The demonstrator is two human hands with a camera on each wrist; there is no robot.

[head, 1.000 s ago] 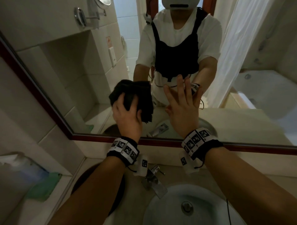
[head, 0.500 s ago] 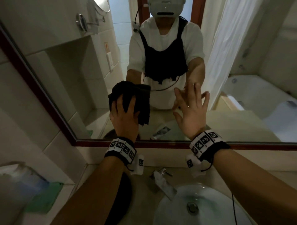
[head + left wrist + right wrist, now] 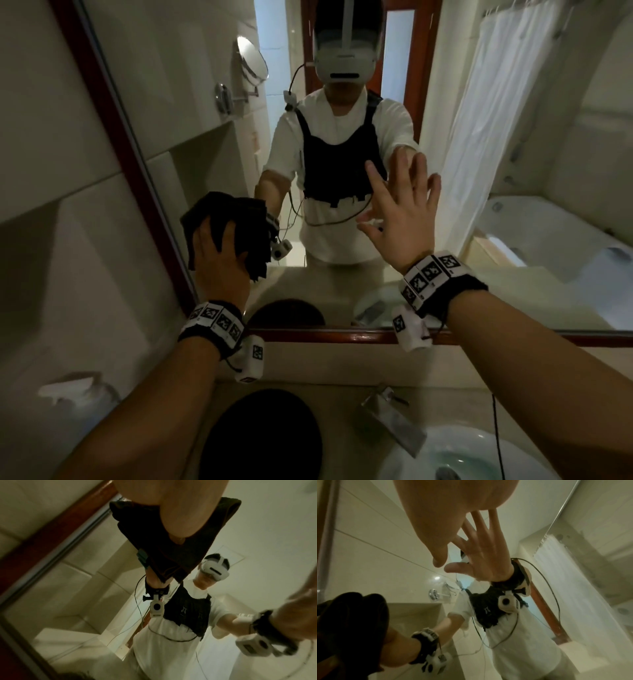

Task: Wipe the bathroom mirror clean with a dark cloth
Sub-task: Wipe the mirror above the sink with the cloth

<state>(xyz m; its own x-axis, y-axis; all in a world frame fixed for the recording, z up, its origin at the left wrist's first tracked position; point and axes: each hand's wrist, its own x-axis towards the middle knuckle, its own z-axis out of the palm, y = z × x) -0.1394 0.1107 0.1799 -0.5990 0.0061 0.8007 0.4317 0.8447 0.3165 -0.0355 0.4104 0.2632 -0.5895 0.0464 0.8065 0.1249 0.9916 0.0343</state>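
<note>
beige stone surface (image 3: 342,407) under a big mirror (image 3: 191,113) with a dark red frame. white sink (image 3: 479,452) lower right, chrome tap (image 3: 394,425) beside it, round black thing (image 3: 260,442) to the left. pale tiled walls, shower curtain and tub reflected in the glass. left hand (image 3: 219,263) pressing the dark cloth (image 3: 233,219) to the mirror's lower left, fingers (image 3: 227,236) spread over it. right hand (image 3: 400,212) flat on the glass, fingers apart.
</note>
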